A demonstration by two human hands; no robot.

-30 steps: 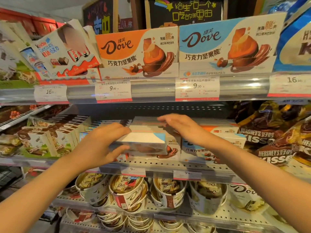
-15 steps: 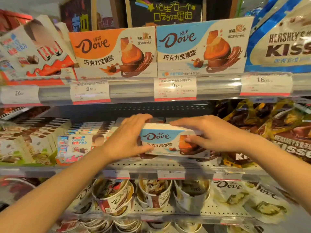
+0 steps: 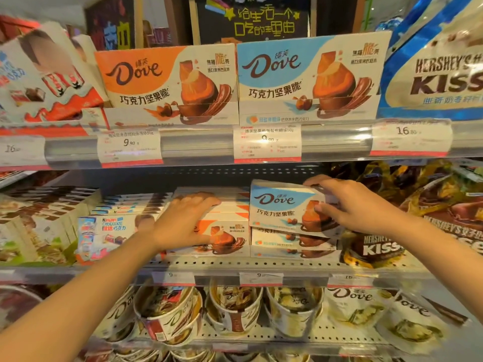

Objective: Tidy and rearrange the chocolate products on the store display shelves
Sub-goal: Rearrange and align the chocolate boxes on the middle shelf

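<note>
Showing glossy printed card and shiny metal.
Gleaming on the blue Dove box (image 3: 282,205), card; shining along the perforated metal shelf (image 3: 261,263); crinkling glossy on the Hershey's bag (image 3: 376,246).

Hershey's bag (image 3: 441,74) — cut off right; price tags (image 3: 266,143) blurred

On the middle shelf (image 3: 235,263), open room lay above the orange Dove stack (image 3: 222,231), under the upper shelf rail (image 3: 203,145), reaching back into dark space. The left hand (image 3: 183,223) filled part of that gap. The tilted blue Dove box (image 3: 282,207), gripped by the right hand (image 3: 352,205), stood atop the blue stack and narrowed the clearance there. Kinder boxes (image 3: 109,231) closed off the left side; Hershey's Kisses bags (image 3: 379,246) crowded the right, touching the blue stack.
</note>
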